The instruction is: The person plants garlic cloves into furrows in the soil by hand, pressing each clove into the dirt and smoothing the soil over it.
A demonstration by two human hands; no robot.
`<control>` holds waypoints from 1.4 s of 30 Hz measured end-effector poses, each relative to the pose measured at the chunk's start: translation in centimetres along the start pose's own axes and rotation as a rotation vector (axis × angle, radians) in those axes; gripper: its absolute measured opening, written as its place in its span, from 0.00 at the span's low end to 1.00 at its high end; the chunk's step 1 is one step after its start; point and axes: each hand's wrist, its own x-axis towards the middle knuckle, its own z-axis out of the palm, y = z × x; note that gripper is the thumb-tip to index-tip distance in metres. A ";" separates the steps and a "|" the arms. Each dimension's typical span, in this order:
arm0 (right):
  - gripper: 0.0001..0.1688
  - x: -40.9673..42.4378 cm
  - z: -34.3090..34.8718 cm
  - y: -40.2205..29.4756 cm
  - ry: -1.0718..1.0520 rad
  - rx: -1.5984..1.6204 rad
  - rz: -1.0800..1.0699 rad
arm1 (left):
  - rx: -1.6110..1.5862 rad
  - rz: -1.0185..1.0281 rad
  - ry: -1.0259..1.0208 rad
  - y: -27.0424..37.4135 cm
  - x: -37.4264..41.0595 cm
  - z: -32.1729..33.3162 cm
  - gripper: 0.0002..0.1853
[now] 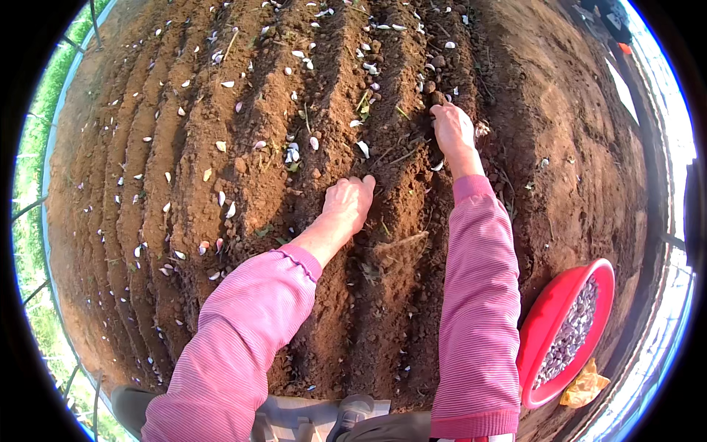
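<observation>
My left hand [349, 203] is low over a furrow in the middle, its fingers curled down to the brown soil [326, 353]. Whatever its fingertips may pinch is hidden. Farther forward, my right hand [454, 128] reaches into the rightmost furrow, fingertips at the dirt beside small clods [430, 87]. I cannot tell whether it grips a garlic clove. One pale clove [363, 148] lies just ahead of my left hand, and another clove [437, 166] rests beside my right wrist. Many more cloves [232, 209] are scattered along the furrows and ridges to the left and ahead.
A red plastic basin [533, 320] full of garlic cloves [571, 331] sits tilted at the right, beside a crumpled yellow wrapper [585, 385]. Flatter bare soil [585, 182] runs along the right. Below, a shoe [353, 414] rests on a board [298, 408]. Metal hoops [33, 209] border the left.
</observation>
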 end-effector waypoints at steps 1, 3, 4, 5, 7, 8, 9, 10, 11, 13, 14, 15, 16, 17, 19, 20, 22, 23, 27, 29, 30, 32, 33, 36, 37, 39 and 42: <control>0.11 0.1 0.3 0.4 0.032 0.066 -0.006 | -0.056 -0.025 0.008 -0.3 0.2 0.3 0.18; 0.09 -0.3 -0.5 -0.1 0.105 0.177 0.042 | 0.067 0.060 0.007 0.2 -0.5 -0.6 0.18; 0.09 -0.6 -1.0 -0.2 0.088 0.249 0.071 | 0.128 0.103 0.007 0.4 -0.8 -0.9 0.17; 0.10 -0.8 -1.7 -0.4 0.076 0.319 0.102 | 0.118 0.113 0.017 0.4 -0.8 -1.1 0.17; 0.11 -0.9 -1.9 -0.1 0.033 0.510 0.178 | 0.097 0.133 0.036 0.6 -0.9 -1.2 0.17; 0.11 -1.0 -1.6 -0.1 0.067 0.369 0.114 | 0.085 0.127 0.056 0.4 -0.5 -0.8 0.16; 0.11 -1.1 -1.0 -0.5 0.097 0.240 0.045 | 0.078 0.108 0.074 -0.2 -0.2 -0.1 0.16; 0.11 -1.2 -0.5 -0.8 0.128 0.110 -0.024 | 0.070 0.090 0.092 -0.9 0.1 0.6 0.16; 0.08 -1.2 -0.5 -1.2 0.105 0.086 -0.005 | 0.064 0.080 0.070 -0.6 0.0 0.3 0.16; 0.06 -0.6 -0.4 -2.0 0.083 -0.103 -0.060 | 0.053 0.060 0.028 -0.2 -0.4 -0.3 0.17; 0.05 -0.3 -0.4 -1.8 0.071 -0.208 -0.083 | 0.071 0.081 0.014 0.3 -0.6 -0.9 0.18; 0.07 0.0 -0.3 -1.7 0.076 -0.247 -0.126 | 0.089 0.103 0.001 0.8 -0.8 -1.5 0.18; 0.09 0.2 -0.2 -1.6 0.062 -0.272 -0.149 | 0.106 0.125 -0.013 1.2 -0.8 -1.7 0.19; 0.08 0.5 -0.2 -2.3 0.036 -0.229 -0.105 | 0.094 0.098 -0.050 0.9 -0.7 -1.8 0.20; 0.08 0.9 -0.8 -2.8 -0.022 -0.061 -0.010 | 0.088 0.078 -0.046 0.5 -0.9 -1.7 0.20; 0.08 0.7 -1.2 -2.3 -0.054 0.057 0.045 | 0.083 0.075 -0.046 0.6 -0.9 -1.7 0.20; 0.09 0.3 -1.7 -1.3 0.003 0.158 0.131 | 0.121 0.082 -0.027 0.8 -0.9 -1.8 0.20; 0.09 0.0 -1.9 -1.2 0.011 0.140 0.145 | 0.141 0.086 -0.020 0.9 -1.0 -1.9 0.19; 0.08 -0.4 -1.5 -0.9 0.048 0.172 0.138 | 0.133 0.106 0.005 0.6 -1.0 -1.6 0.20; 0.08 0.0 -0.4 -0.4 0.073 0.123 0.089 | 0.128 0.091 -0.004 0.8 -1.2 -1.9 0.20; 0.08 0.3 0.3 0.3 0.084 0.052 0.056 | 0.122 0.098 0.002 0.9 -1.0 -1.8 0.20; 0.08 1.1 1.0 0.6 0.064 -0.082 0.038 | 0.109 0.106 0.016 1.0 -0.8 -1.6 0.20; 0.08 1.5 1.2 0.0 0.034 -0.145 0.052 | 0.108 0.108 0.016 0.9 -0.9 -1.7 0.20; 0.07 1.2 -0.1 -0.6 0.028 -0.089 0.056 | 0.113 0.107 0.008 1.0 -1.1 -1.9 0.20; 0.07 0.1 -0.7 -0.3 0.134 0.050 0.030 | 0.124 0.100 -0.004 1.1 -1.0 -1.8 0.20; 0.07 -2.1 -3.0 -0.7 0.208 0.166 -0.065 | 0.113 0.064 -0.015 0.9 -1.2 -1.9 0.20; 0.04 -7.0 -5.0 -0.6 -0.065 0.177 -0.266 | 0.082 0.064 -0.002 0.8 -1.1 -1.6 0.20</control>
